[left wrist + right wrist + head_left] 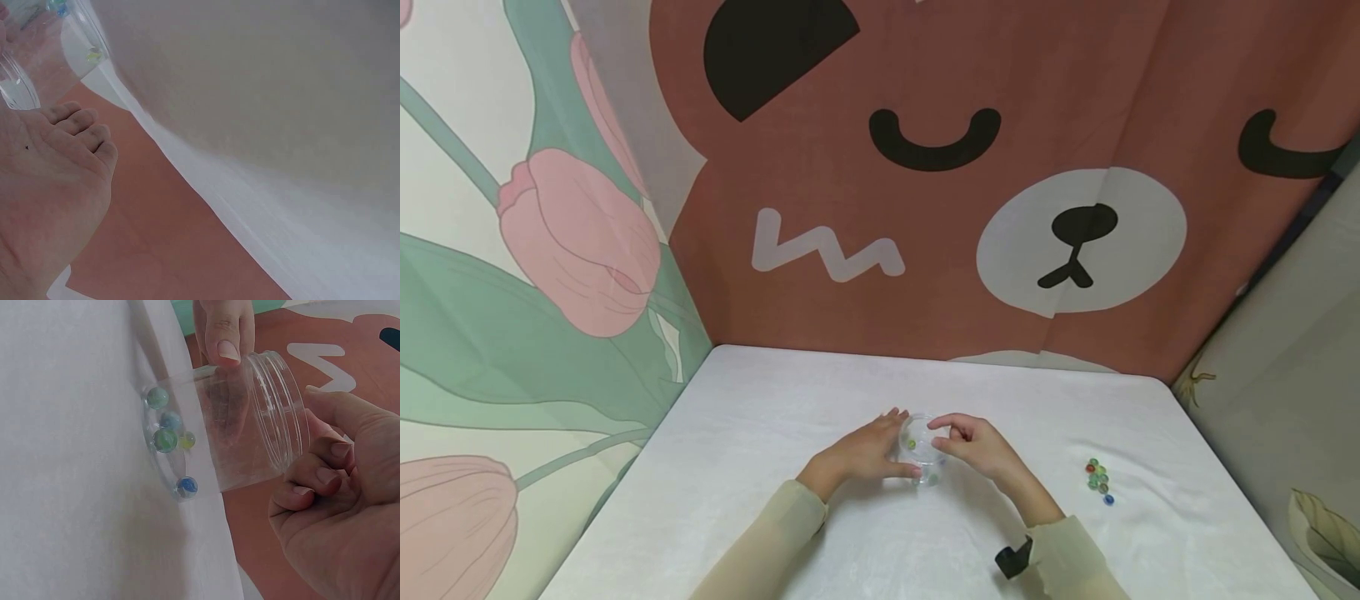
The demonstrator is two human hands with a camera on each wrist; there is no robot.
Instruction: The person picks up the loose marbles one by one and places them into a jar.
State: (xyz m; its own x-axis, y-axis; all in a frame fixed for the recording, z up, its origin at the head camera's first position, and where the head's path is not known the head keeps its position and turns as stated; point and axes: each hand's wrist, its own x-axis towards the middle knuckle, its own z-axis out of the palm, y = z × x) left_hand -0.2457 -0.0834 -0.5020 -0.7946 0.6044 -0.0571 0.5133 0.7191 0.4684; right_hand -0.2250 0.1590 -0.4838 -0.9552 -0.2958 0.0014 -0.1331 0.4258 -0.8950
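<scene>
A clear plastic jar (234, 469) with a threaded rim stands upright on the white table. Several glass marbles lie in its bottom, among them a green marble (165, 439), a small yellow marble (187, 440) and a blue marble (187, 487). My left hand (868, 450) holds the jar's side, thumb at the front and fingers round the back. Over the mouth is my right hand (981, 448), its thumb and forefinger apart at the rim with nothing visible between them; the other fingers are curled in. In the left wrist view the jar is partly cut off.
To the right on the table lies a loose group of marbles (1097, 475), green, red and yellow, with a blue marble (1108, 499) at its near end. Printed curtains (850, 317) hang behind the table and along its sides.
</scene>
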